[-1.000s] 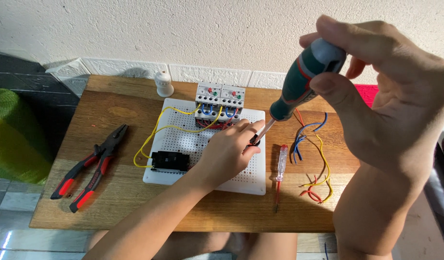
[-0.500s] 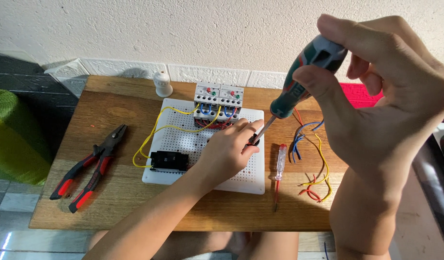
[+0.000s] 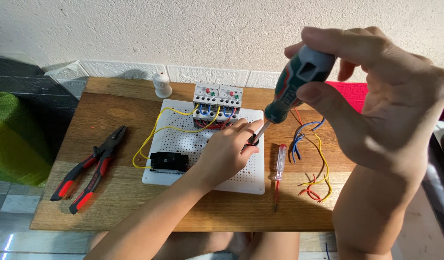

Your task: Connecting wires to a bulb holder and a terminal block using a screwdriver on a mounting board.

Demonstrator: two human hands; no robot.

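- Head view: the right hand (image 3: 376,101) is closed around the green and grey handle of a screwdriver (image 3: 299,82). Compared with a second ago the handle sits slightly differently in the fingers, which suggests turning.
- The left hand (image 3: 229,149) stays on the white perforated board (image 3: 241,180), fingers pinched on a small dark part at the screwdriver tip.
- Pliers (image 3: 89,168) and a tester screwdriver (image 3: 280,166) lie untouched on the wooden table (image 3: 121,110).
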